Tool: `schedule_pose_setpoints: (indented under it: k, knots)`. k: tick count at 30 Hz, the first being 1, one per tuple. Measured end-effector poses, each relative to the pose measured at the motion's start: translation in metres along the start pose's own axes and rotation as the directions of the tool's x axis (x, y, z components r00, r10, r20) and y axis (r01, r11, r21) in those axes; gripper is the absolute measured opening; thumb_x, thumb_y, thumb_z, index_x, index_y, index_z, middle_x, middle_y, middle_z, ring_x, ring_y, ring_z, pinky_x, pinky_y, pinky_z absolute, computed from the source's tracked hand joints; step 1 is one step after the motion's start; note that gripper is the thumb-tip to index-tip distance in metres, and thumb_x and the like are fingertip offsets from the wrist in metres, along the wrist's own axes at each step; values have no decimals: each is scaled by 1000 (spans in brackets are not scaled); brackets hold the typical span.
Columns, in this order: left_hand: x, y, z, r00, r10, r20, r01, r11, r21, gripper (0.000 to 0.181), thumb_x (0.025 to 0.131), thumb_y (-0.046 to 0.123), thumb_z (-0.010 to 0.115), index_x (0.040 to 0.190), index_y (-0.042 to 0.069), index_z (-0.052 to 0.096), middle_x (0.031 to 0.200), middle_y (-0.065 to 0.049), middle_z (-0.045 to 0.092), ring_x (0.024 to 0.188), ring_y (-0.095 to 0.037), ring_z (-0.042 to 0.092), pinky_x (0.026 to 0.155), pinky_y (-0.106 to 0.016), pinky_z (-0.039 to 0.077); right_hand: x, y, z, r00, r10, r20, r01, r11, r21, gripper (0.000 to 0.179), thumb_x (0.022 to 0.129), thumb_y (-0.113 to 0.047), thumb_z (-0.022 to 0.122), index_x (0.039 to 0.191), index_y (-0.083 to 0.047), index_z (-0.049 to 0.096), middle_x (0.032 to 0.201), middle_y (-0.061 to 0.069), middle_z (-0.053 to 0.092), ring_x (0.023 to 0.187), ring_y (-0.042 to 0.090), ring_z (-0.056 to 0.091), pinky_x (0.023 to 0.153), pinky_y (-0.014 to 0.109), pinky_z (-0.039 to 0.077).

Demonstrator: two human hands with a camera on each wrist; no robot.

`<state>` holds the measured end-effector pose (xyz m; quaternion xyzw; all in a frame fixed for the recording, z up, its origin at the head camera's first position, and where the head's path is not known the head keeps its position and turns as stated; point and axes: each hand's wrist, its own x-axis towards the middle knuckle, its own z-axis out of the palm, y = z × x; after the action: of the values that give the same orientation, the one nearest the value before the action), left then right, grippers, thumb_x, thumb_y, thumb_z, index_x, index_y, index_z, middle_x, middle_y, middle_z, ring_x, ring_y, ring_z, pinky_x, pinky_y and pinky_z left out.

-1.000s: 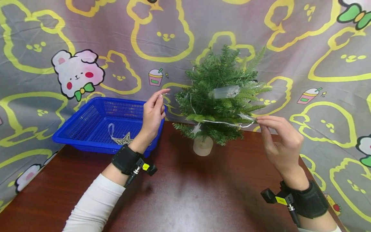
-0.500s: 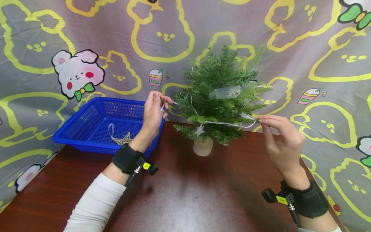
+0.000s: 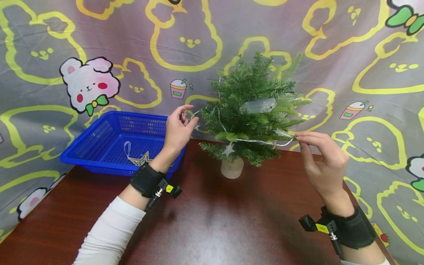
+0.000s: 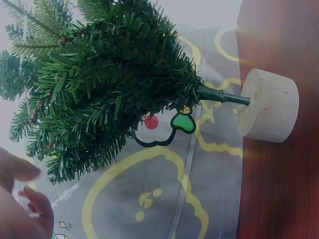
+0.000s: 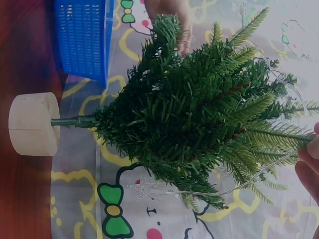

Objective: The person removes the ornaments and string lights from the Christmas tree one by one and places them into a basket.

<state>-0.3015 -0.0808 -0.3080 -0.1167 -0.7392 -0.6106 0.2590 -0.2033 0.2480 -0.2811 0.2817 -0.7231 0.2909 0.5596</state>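
A small artificial Christmas tree (image 3: 255,84) stands on a round pale wooden base (image 3: 232,168). String lights (image 3: 251,140) with clear star-shaped bulbs cross its lower branches; one star light (image 3: 228,148) hangs above the base. A translucent battery box (image 3: 259,106) sits among the front branches. Left of the tree, my left hand (image 3: 179,127) holds a stretch of the same wire in curled fingers, a star dangling by the thumb. At the right side, thumb and fingertips of my right hand (image 3: 321,156) pinch the wire together with a branch tip (image 5: 281,137).
A blue plastic basket (image 3: 82,162) stands on the dark wooden table (image 3: 205,221), left of the tree. Inside it lies a glittery star ornament (image 3: 141,159) with a ribbon loop. A patterned cloth (image 3: 185,44) hangs close behind the tree.
My left hand has dipped, turned and shifted slightly right, its thumb moving away from the index finger; the wire and a star now show there. My right hand stays almost still at the branch tip.
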Motion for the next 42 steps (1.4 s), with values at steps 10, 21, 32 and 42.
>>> schedule_pose_setpoints:
  k: [10, 21, 32, 42]
  knots:
    - [2, 0, -3, 999, 34, -26, -22, 926, 376, 34, 85, 16, 77, 116, 3, 72, 94, -14, 69, 60, -21, 54, 63, -32, 43, -1, 0, 0, 1000, 0, 8, 0, 1000, 7, 23, 95, -14, 66, 92, 8, 71, 90, 26, 72, 98, -5, 65, 91, 6, 44]
    - [6, -4, -2, 999, 35, 33, -47, 877, 479, 12, 89, 14, 71, 92, 4, 77, 98, -17, 73, 97, -34, 63, 92, -47, 45, 0, -1, 0, 1000, 1, 7, -1, 1000, 10, 22, 95, -14, 66, 92, 8, 71, 90, 27, 71, 99, -4, 66, 92, 7, 45]
    - [5, -10, -1, 998, -4, 57, -20, 915, 402, 13, 97, 15, 61, 99, 3, 65, 96, -18, 71, 86, -33, 64, 86, -46, 49, -3, 0, -2, 1000, 0, 16, -1, 999, 37, 27, 95, -19, 63, 94, 7, 72, 91, 25, 71, 99, -3, 66, 91, 8, 44]
    - [4, -9, 1, 996, -28, 84, -8, 916, 400, 17, 99, 18, 57, 103, 4, 67, 88, -14, 68, 75, -27, 59, 72, -39, 46, 4, -29, 10, 962, -187, -197, 215, 967, 133, 26, 89, -19, 71, 82, 6, 71, 82, 24, 69, 77, 35, 64, 90, 21, 53]
